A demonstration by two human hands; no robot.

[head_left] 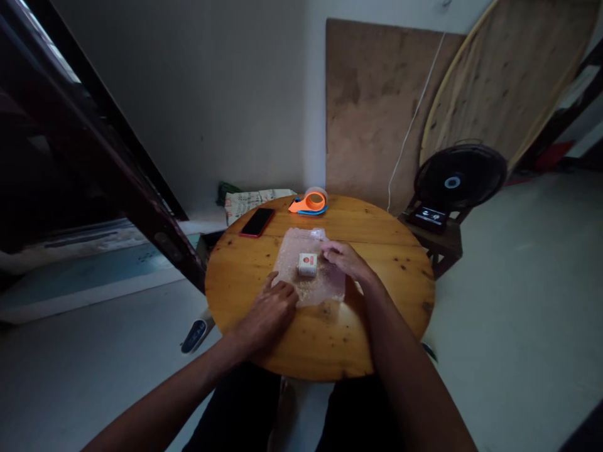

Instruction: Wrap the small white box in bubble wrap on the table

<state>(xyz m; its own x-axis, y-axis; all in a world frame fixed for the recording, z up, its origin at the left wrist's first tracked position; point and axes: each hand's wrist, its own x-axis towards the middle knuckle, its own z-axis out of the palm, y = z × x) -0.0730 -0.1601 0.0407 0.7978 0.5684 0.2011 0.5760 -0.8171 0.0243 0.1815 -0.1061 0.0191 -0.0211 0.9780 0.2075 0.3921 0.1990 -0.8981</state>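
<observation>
A sheet of clear bubble wrap (pixel 288 257) lies flat on the round wooden table (pixel 235 282). A small white box with red print (pixel 308 264) sits on its middle. My left hand (pixel 277 304) rests at the wrap's lower left edge, fingers bent and partly spread, with nothing visible in them. Over the wrap's upper right side is my right hand (pixel 347 258), fingers stretched toward the box but apart from it. Whether its fingertips press on the wrap is hard to see.
An orange tape dispenser (pixel 314 201) stands at the table's far edge. To its left lies a phone with a red edge (pixel 257 222). A black fan (pixel 459 176) stands beyond the table on the right. A brown board (pixel 372 107) leans against the wall.
</observation>
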